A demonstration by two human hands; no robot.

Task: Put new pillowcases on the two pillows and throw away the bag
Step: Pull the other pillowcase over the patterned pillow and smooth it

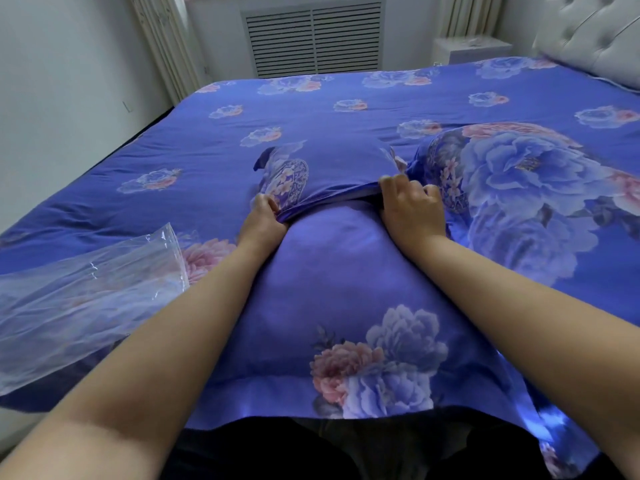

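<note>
Both hands, left [264, 216] and right [408, 206], pinch one pillowcase [332, 168] over one pillow [346, 271] on the blue flowery bed [173, 140]. One clear bag [86, 278] lies left of the pillow, another pillow [519, 188] right. One white vent [313, 39] stands behind.

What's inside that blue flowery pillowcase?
The pillowcase bulges, so a pillow likely fills it. Both hands grip its far opening; the pillow itself is covered.
</note>
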